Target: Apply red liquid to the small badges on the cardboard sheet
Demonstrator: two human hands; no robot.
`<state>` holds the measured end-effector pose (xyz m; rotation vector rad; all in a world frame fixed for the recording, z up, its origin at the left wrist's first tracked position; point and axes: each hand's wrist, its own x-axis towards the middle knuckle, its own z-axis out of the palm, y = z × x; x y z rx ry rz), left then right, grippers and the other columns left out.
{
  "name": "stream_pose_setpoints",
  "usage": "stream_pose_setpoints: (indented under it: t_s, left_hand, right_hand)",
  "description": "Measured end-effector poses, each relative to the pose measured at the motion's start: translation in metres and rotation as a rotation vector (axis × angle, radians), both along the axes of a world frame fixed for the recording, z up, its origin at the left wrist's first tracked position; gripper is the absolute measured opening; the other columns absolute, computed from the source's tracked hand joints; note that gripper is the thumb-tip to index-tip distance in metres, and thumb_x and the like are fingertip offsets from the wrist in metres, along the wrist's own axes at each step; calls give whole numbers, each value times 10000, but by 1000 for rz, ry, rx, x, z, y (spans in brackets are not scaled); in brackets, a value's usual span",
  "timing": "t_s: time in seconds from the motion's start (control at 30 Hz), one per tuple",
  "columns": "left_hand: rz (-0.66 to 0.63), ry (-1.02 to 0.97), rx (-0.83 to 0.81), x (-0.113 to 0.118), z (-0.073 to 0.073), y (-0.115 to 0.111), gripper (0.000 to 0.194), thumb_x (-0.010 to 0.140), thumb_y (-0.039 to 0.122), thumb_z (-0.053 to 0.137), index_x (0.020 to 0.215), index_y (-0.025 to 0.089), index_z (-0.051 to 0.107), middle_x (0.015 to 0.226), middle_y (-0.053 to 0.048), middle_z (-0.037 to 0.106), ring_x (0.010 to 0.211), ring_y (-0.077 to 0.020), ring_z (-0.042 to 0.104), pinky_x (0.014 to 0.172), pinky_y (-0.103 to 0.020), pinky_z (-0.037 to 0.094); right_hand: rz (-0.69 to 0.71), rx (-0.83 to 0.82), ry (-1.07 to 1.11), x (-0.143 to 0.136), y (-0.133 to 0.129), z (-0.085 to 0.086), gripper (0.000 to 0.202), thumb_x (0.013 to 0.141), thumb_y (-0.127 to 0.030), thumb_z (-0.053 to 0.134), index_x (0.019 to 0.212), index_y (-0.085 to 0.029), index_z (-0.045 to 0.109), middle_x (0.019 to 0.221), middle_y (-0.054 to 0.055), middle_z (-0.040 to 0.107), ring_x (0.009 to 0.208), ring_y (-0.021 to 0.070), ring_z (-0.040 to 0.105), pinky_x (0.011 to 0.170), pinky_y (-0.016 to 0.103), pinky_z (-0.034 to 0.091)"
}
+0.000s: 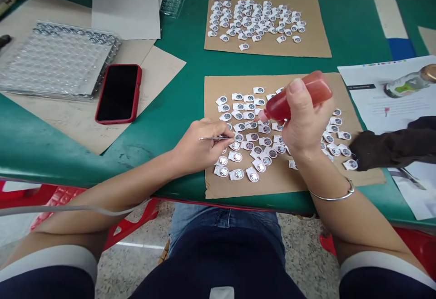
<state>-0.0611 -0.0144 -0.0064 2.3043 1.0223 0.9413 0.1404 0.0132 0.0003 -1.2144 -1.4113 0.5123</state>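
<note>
My right hand (306,122) is wrapped round a red squeeze bottle (299,97), tilted with its nozzle down to the left over the small round parts. My left hand (206,147) pinches a thin metal tool like tweezers (216,138); its front end is hidden by the fingers. Under both hands lies a brown cardboard sheet (218,189) with many small round metallic pieces on white tabs (253,175) in loose rows. The left fingertips are close to the left columns of these pieces. I cannot tell whether the nozzle touches one.
A second cardboard sheet (267,52) with similar pieces lies farther back. At left are a red-cased phone (118,93), a clear blister tray (54,62) and grey card (126,15). A glass bottle (407,83), printed paper (364,74) and dark cloth (391,149) lie at right.
</note>
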Motion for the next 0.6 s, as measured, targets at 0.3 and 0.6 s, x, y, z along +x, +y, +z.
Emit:
stream_pose_setpoints:
  t_s: [0.3,0.6]
  left_hand:
    - [-16,-19,38,1,-3,-1,8,778,157,637,783,152,640,686,-20,680,624,-130,589,561,-256,453]
    - [-204,60,159,-1,-7,1,49,825,117,527,826,161,547,714,4,666,623,-109,597,699,-301,451]
  right_hand:
    - [83,-37,210,-7,-7,7,287,791,-515,563,724,-255,459,625,-29,486,522,158,603,432,304,457]
    - [105,-10,247,-12,-7,4,258,780,-441,611,697,-240,473,569,-52,477,468,129,585,374,268,402]
